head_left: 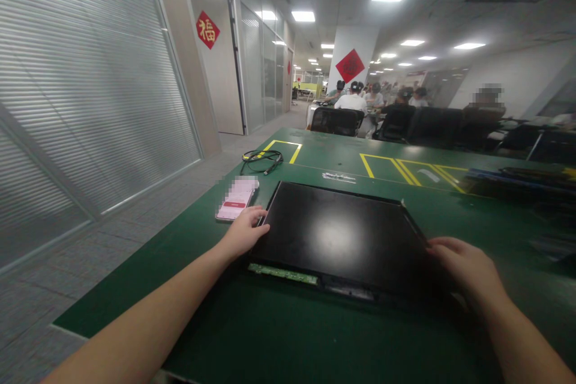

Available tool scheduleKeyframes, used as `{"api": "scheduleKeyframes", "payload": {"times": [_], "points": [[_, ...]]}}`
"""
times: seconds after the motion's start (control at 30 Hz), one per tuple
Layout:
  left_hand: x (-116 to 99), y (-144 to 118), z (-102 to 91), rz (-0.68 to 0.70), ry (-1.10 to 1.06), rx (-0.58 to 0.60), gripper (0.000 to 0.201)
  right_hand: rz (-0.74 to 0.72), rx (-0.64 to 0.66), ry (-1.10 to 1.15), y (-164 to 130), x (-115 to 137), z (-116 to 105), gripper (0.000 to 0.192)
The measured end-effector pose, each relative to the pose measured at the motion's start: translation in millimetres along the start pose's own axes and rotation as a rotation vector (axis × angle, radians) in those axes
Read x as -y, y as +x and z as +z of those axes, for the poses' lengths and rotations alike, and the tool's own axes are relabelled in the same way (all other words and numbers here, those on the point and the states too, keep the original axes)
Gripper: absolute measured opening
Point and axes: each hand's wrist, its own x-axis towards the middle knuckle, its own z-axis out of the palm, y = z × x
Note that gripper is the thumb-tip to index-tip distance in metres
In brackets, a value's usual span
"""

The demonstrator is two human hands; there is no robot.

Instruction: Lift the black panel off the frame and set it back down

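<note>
The left hand (pixel 245 229) curls over the left edge of a flat black panel (pixel 337 239), thumb on the near side and fingers wrapped around the rim. The right hand (pixel 465 267) lies against the panel's right edge, fingers bent along it; whether they actually clamp it I cannot tell from here. The panel lies flat on the green table (pixel 288 330), a little skewed, with a strip of green circuit board (pixel 283 273) showing along its near edge. Between that edge and the table's front rim there is a broad bare stretch of green. Just beyond the left hand, near the table's left edge, lies a phone (pixel 237 198), close to the panel's far-left corner but apart from it. Farther back a coiled black cable (pixel 261 161) sits beside yellow floor-style markings (pixel 405 169). Dark gear (pixel 522 180) crowds the right side. Seated people (pixel 353 99) fill the room behind.
</note>
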Motion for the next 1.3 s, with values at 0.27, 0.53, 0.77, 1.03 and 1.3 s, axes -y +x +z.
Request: {"api": "scheduleKeyframes", "payload": {"times": [0.27,0.53,0.77,1.03,1.3], "points": [[1.7,0.4,0.3,0.029,0.123,0.024,0.033,-0.021,0.015,0.045,1.0,-2.0,-0.4,0.028],[-1.2,-0.9,-1.3,0.069,0.185,0.032,0.029,0.016,0.024,0.005,-1.3,4.9,-2.5,0.027],[-1.0,-1.9,-1.2,0.075,0.192,0.031,0.032,0.021,0.015,0.025,-4.4,6.4,-3.3,0.027],[-3.0,-2.0,0.0,0.078,0.173,0.033,0.038,-0.010,-0.005,-0.015,-7.0,9.8,-3.7,0.025],[-17.6,-13.7,-8.1,0.256,0.387,0.232,0.055,-0.034,-0.007,-0.097,-10.7,17.0,-4.3,0.026]]}}
